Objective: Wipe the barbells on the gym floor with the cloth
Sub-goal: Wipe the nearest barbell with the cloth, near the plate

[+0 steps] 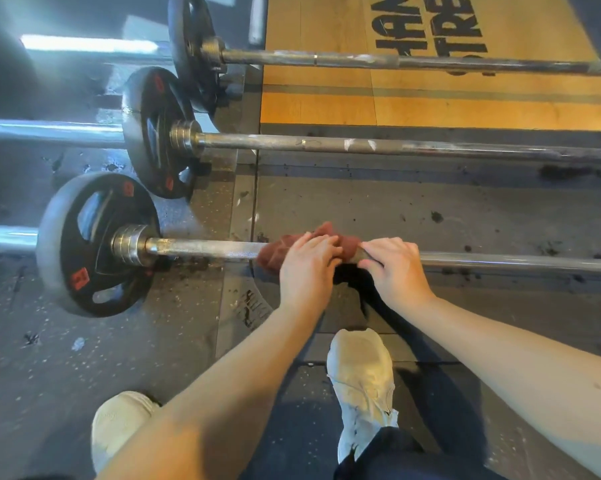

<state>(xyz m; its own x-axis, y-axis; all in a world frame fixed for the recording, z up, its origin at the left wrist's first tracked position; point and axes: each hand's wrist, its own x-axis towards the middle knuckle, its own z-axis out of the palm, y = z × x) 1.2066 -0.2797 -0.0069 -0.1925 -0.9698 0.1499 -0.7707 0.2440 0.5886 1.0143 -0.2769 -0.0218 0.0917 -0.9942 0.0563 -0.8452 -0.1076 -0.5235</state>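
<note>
Left grip (306, 268) clutches cloth (274, 252), right grip (396, 268) barbell (205, 249); covered bar hidden.

Bare forearms (222, 393), off-white trainers (361, 386), dark trouser leg (389, 455)

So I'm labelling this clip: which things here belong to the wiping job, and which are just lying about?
Job: maroon cloth, nearest barbell, middle barbell, far barbell, left hand gripping the cloth, right hand on the nearest bar.
Just there: wooden platform, rubber floor, pale shoes.
</note>
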